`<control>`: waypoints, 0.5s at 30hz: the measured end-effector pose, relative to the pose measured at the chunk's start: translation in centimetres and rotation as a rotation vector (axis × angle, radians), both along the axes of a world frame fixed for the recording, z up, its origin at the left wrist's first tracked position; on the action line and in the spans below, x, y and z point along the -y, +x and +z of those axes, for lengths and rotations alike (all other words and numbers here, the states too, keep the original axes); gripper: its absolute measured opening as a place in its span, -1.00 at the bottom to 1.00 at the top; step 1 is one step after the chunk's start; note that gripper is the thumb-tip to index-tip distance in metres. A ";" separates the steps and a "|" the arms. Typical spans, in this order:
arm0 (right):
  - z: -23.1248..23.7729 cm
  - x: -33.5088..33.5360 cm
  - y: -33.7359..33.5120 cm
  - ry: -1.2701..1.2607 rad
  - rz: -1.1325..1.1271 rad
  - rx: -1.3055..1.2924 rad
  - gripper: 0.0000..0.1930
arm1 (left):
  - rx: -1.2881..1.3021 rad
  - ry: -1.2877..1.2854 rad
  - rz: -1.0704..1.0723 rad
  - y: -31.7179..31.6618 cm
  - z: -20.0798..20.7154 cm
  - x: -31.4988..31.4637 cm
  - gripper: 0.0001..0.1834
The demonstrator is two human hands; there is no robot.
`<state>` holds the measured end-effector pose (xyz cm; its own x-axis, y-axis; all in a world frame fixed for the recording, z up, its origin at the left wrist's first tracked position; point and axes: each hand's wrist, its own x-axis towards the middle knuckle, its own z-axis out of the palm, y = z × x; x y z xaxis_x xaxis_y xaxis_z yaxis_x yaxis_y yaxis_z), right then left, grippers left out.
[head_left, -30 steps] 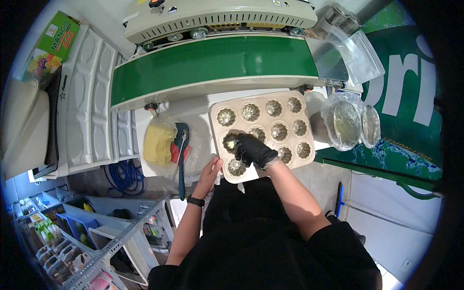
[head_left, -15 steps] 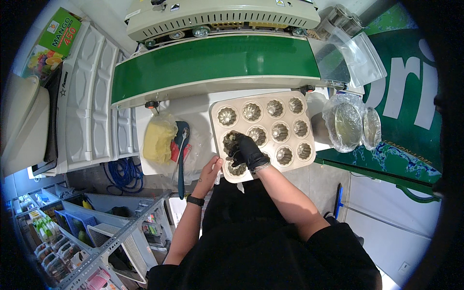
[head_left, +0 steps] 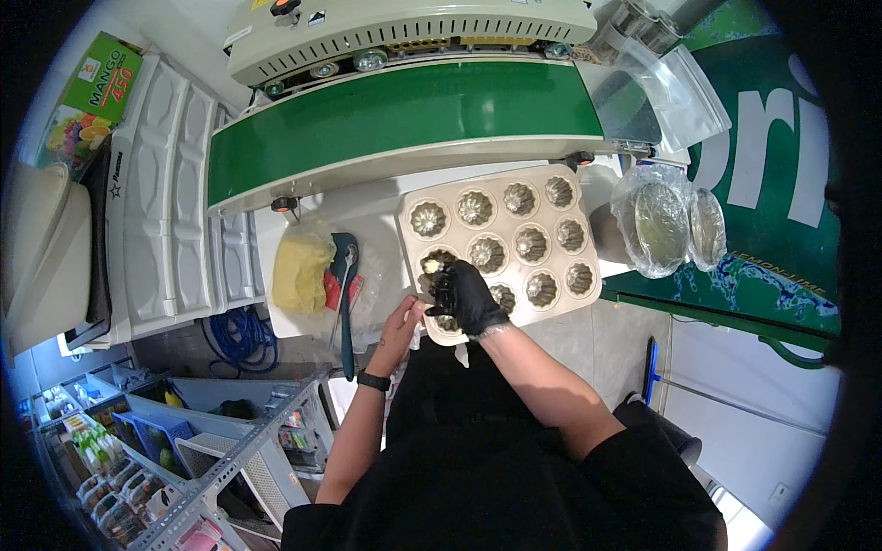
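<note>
A beige fluted cake pan point(head_left: 503, 219) with rows of flower-shaped cups lies on the white table. My right hand point(head_left: 467, 298), in a black glove, is over the near left cups, its fingers curled at the left column. A small pale yellow lump, like butter point(head_left: 432, 266), shows at its fingertips. My left hand point(head_left: 401, 323), bare with a dark band at the wrist, pinches the pan's near left edge. Left of the pan a yellow block of butter point(head_left: 302, 269) sits in clear plastic. Beside it lie a dark blue spatula point(head_left: 346, 321) and a metal spoon point(head_left: 349, 258).
A sealing machine with a green belt point(head_left: 404, 115) spans the back. Plastic-covered containers point(head_left: 650, 220) stand right of the pan. White ribbed trays point(head_left: 170, 202) are stacked at left, above a coiled blue hose point(head_left: 241, 337) and a grey shelf unit point(head_left: 266, 418). Clear bags point(head_left: 675, 101) lie at back right.
My right hand has drawn slightly toward me and down in the pan's left column, so the yellow lump now shows at its fingertips. My left hand stays at the pan's edge.
</note>
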<state>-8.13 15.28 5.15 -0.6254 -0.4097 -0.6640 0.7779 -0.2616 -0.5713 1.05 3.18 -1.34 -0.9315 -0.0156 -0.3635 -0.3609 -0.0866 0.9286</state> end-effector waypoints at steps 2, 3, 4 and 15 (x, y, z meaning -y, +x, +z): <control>0.8 -0.5 0.9 -0.030 -0.018 0.005 -0.65 | 0.035 0.046 0.047 0.2 -0.3 -0.3 -0.73; 0.9 -0.5 1.1 -0.072 -0.054 0.127 -0.65 | 0.049 0.053 0.077 0.5 -0.7 -0.3 -0.73; 1.0 -0.5 1.2 -0.117 -0.092 0.246 -0.64 | 0.061 0.058 0.107 0.6 -1.0 -0.3 -0.74; -2.4 1.9 -0.5 -0.140 -0.235 0.198 -0.70 | 0.146 0.093 0.051 0.3 -1.2 0.0 -0.74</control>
<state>-8.59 13.42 2.78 -0.5782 -0.3656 -0.7294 0.7792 -0.5126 -0.3607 1.38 3.22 -2.57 -0.8674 -0.0218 -0.4971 -0.4843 -0.1917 0.8536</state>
